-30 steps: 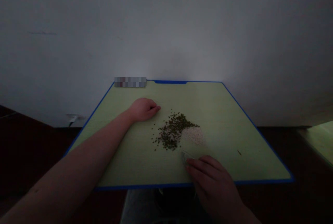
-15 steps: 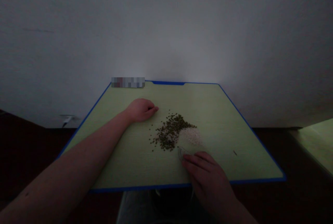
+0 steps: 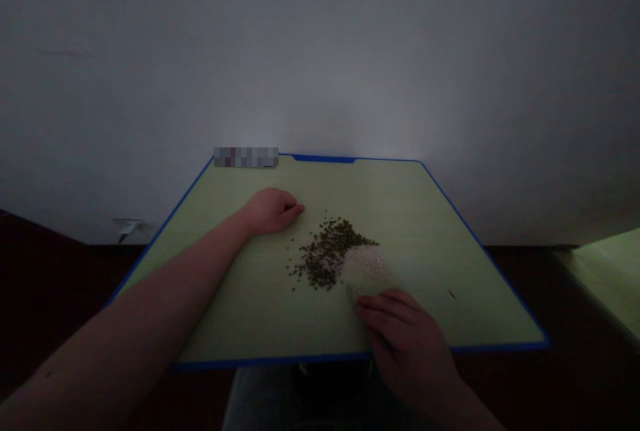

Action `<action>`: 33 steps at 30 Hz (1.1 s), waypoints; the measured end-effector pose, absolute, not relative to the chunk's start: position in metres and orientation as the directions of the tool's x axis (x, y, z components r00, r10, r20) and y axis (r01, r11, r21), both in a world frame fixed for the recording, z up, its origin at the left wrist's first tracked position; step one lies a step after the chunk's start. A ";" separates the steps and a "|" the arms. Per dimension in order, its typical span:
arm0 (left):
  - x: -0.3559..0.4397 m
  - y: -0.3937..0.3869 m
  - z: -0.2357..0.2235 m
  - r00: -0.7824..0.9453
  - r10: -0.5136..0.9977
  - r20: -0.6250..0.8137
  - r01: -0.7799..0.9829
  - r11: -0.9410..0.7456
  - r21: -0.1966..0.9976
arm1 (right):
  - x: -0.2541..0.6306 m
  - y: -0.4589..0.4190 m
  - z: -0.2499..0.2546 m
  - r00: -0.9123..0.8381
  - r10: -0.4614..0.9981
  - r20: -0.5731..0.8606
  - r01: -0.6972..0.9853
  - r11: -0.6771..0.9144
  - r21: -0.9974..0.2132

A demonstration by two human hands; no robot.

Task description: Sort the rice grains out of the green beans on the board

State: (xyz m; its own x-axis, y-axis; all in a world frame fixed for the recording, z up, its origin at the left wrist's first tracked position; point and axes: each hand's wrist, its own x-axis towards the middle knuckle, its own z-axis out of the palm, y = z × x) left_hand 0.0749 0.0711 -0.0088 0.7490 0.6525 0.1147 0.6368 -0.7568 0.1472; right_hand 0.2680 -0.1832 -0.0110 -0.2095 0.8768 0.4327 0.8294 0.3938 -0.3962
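Note:
My left hand (image 3: 273,210) rests on the pale green tabletop (image 3: 240,324) with its fingers curled closed and nothing seen in them. To its right lies a scattered pile of small dark green beans (image 3: 327,251). Against the pile's right side is a patch of small whitish grains (image 3: 367,261), like rice. At the near side of the grains, my right hand (image 3: 410,331) has its fingers pressed together on a thin, clear curved piece (image 3: 353,293). Most of that piece is hidden or too dim to name.
A blurred flat rectangle (image 3: 246,157) lies at the table's far left corner. A small dark sliver (image 3: 451,294) sits right of my right hand. Blue edging (image 3: 325,159) borders the table, and a pale wall (image 3: 320,51) stands behind it.
My right hand has shifted slightly to the right with the clear piece, away from the beans. My left hand stays in place.

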 end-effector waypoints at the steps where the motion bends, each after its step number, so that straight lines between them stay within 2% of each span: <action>1: 0.075 0.071 -0.008 0.747 0.655 0.113 0.640 -0.755 0.147 | 0.267 -0.184 -0.011 -0.215 0.875 0.434 0.825 0.401 -0.398; 9: 0.076 0.070 -0.007 0.747 0.654 0.116 0.642 -0.756 0.129 | 0.263 -0.177 -0.008 -0.256 0.861 0.439 0.823 0.433 -0.368; 17: 0.077 0.067 -0.004 0.739 0.661 0.129 0.645 -0.750 0.150 | 0.260 -0.173 -0.009 -0.218 0.875 0.432 0.867 0.377 -0.326; 22: 0.075 0.067 -0.004 0.741 0.659 0.128 0.643 -0.752 0.146 | 0.263 -0.173 -0.008 -0.176 0.877 0.448 0.870 0.351 -0.347; 33: 0.074 0.068 -0.004 0.740 0.661 0.121 0.647 -0.749 0.142 | 0.264 -0.171 -0.003 -0.240 0.856 0.458 0.822 0.430 -0.373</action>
State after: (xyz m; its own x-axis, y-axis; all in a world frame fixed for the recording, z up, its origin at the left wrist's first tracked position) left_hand 0.0739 0.0681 -0.0035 0.7402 0.6615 0.1205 0.6466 -0.7495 0.1420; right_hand 0.2638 -0.1714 -0.0033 -0.2402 0.8558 0.4581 0.8223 0.4302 -0.3725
